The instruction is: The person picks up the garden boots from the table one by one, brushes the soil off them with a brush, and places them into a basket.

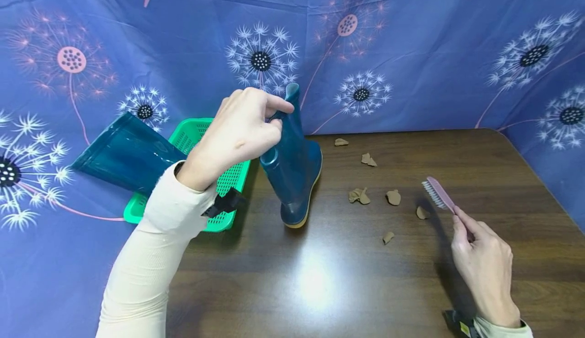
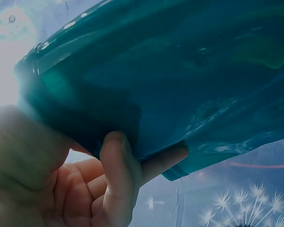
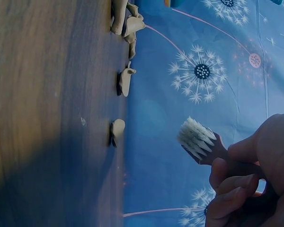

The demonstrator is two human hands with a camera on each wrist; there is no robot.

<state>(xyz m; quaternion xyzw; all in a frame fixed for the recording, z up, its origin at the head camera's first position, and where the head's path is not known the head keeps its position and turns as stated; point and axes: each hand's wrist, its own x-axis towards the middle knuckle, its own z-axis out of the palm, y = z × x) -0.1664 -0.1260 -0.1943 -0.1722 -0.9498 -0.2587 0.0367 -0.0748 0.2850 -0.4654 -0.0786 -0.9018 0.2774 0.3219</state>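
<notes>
A teal rubber boot (image 1: 299,178) with a tan sole stands upright on the table, its shaft leaning slightly. At its top edge my left hand (image 1: 242,125) grips the shaft; the left wrist view shows the fingers (image 2: 118,170) curled on the glossy rubber (image 2: 180,94). My right hand (image 1: 486,262) holds a pink scrub brush (image 1: 439,192) by its handle, above the table and apart from the boot. In the right wrist view the brush's pale bristles (image 3: 196,135) are plain. Several tan flakes (image 1: 359,196), like bits of clay, lie between the boot and the brush.
A second teal boot (image 1: 130,150) leans in a green plastic basket (image 1: 224,222) at the left, partly hidden by my left arm. Blue cloth with dandelion prints (image 1: 411,48) hangs behind the brown wooden table (image 1: 365,287).
</notes>
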